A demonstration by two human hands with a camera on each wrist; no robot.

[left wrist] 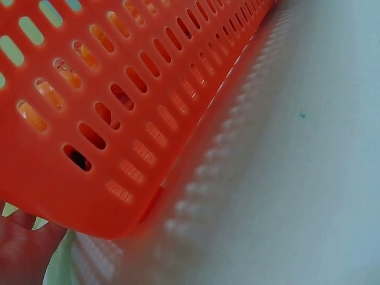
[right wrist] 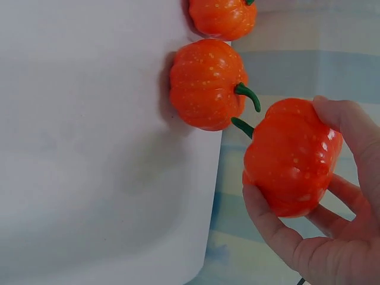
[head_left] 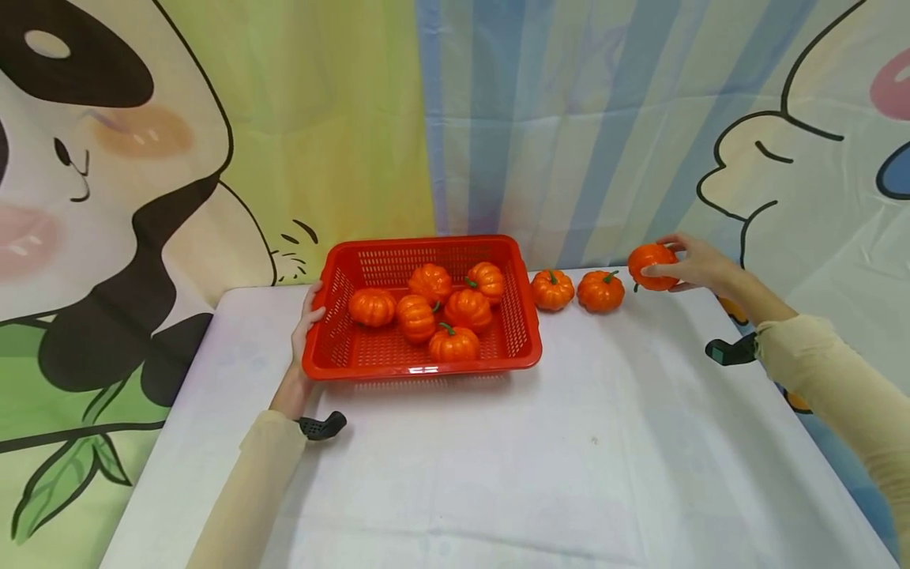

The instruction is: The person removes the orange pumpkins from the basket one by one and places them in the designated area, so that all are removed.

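Your left hand (head_left: 307, 322) rests against the left rim of the red basket (head_left: 334, 359), thumb hooked over the edge and fingers curled around the wall, so it grips the basket. The basket sits on the white table (head_left: 498, 474) with its long axis running left to right, parallel to the table's back edge. Six small pumpkins (head_left: 415, 318) lie clustered in it, their green stems pointing in mixed directions. In the left wrist view you see only the slotted basket wall (left wrist: 119, 107) close up, its base meeting the tablecloth.

Just right of the basket, two more pumpkins stand on the table near the back edge: the nearer pumpkin (head_left: 552, 289) is almost touching the basket's right wall, and the second pumpkin (head_left: 600, 291) is just beside it, both with stems up.

Farther right, your right hand (head_left: 700, 265) holds a lifted pumpkin (head_left: 651, 265) above the table's back right corner, fingers and thumb wrapped around its ribbed sides. In the right wrist view its stem (right wrist: 242, 126) points toward the second pumpkin (right wrist: 206, 84), close to that one's own stem. Nothing lies between the lifted pumpkin and the basket except those two pumpkins.
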